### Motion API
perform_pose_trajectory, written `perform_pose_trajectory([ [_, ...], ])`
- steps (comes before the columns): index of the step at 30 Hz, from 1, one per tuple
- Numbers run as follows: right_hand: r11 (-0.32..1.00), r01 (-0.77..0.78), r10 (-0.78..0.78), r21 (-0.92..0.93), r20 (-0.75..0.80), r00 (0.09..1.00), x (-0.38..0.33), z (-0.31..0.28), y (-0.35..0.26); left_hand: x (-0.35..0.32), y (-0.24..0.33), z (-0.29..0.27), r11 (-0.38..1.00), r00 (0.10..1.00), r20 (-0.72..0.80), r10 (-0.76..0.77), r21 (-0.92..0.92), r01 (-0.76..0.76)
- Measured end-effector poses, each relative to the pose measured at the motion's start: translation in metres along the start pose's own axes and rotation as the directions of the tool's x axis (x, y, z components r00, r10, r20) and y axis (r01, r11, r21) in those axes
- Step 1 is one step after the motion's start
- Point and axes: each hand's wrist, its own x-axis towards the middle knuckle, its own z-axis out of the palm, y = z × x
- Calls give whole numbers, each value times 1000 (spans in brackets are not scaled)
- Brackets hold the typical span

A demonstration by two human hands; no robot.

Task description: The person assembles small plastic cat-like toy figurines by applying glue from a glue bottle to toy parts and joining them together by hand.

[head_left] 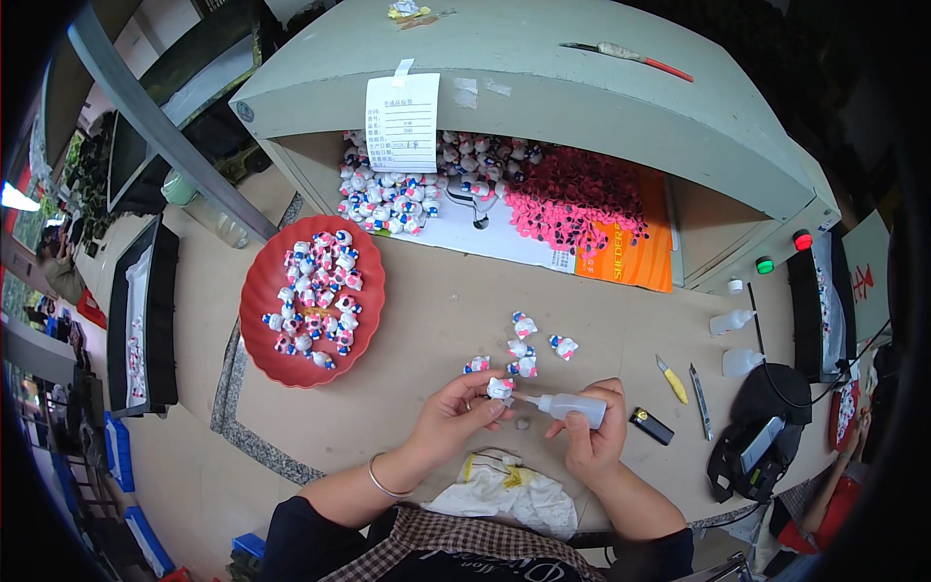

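Observation:
My left hand (458, 414), with a bangle at its wrist, pinches a small white cat-like figurine (500, 388) between thumb and fingers. A translucent squeeze bottle (570, 408) is gripped in my right hand (595, 434), lying sideways with its narrow nozzle pointing left. The nozzle tip is close to the figurine's right side; whether they touch I cannot tell. Just beyond my hands, several loose figurines (523, 366) in white, pink and blue lie on the table. Many similar ones fill a red scalloped bowl (254, 320) on the left.
A pale shelf unit (621, 97) at the back shelters heaped figurines (388, 199) and small pink pieces (558, 209). To the right lie a lighter (651, 426), a yellow-handled knife (672, 380), a slim cutter (700, 402), squeeze bottles (732, 322) and a black bag (766, 417). A stained cloth (504, 495) lies near me.

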Motion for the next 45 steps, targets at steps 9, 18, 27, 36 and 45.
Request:
perform_pose_trajectory([
  [9,993,48,-44,-110,39,998,1,3,-2,1,1,2,1000,1000,-19,9,5,-8],
  [18,954,67,-44,-293,83,996,1,-6,-5,0,-4,-3,993,995,-48,86,88,-81],
  [27,933,-224,269,282,-133,954,18,-9,-18,0,-3,0,992,997,-28,74,107,-71],
  [36,935,-318,292,-154,-172,941,100,-40,22,-1,-3,1,996,998,5,68,52,-68],
  [45,460,-60,157,-886,14,988,142,-29,63,-3,-1,-5,996,995,-22,93,4,-93],
])
